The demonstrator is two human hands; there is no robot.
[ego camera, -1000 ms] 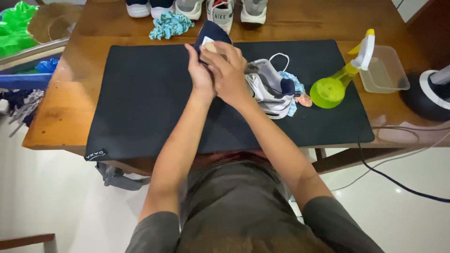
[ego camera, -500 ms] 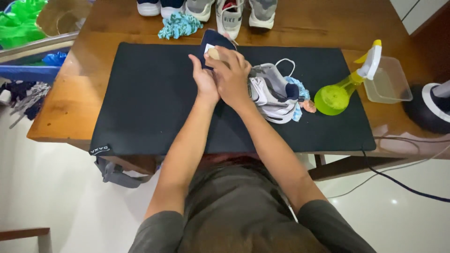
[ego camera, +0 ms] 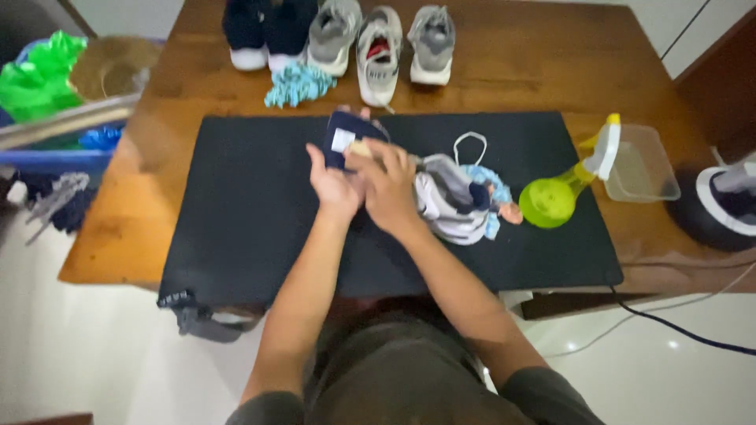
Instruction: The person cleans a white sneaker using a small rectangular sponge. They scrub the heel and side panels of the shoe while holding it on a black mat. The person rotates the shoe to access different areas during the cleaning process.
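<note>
- Head view: both hands meeting over a dark navy shoe (ego camera: 344,138) at the far middle of the black mat (ego camera: 252,212) on the wooden bench (ego camera: 520,71).
- Left hand (ego camera: 335,185) closed around the near side of the navy shoe, steadying it.
- Right hand (ego camera: 386,185) pressed on top, fingers curled over something small and pale; probably a cloth or sponge, too hidden to tell.
- Hands touching each other, both clamped on that one shoe.
- Judged as mid-clean: shoe in hand, work on it not finished.
- Just right of the hands, a grey and white shoe (ego camera: 453,205) lying on its side on the mat, with a light blue rag (ego camera: 487,193) bunched on it; whether cleaned yet cannot be told.
- Green spray bottle (ego camera: 555,197) at the mat's right edge, beside a clear plastic tub (ego camera: 639,165).
- Beyond the mat, a row of shoes untouched: dark pair (ego camera: 264,31), grey trainers (ego camera: 378,39), with a teal cloth (ego camera: 298,83) in front.
- Likely most of the batch left to do.
</note>
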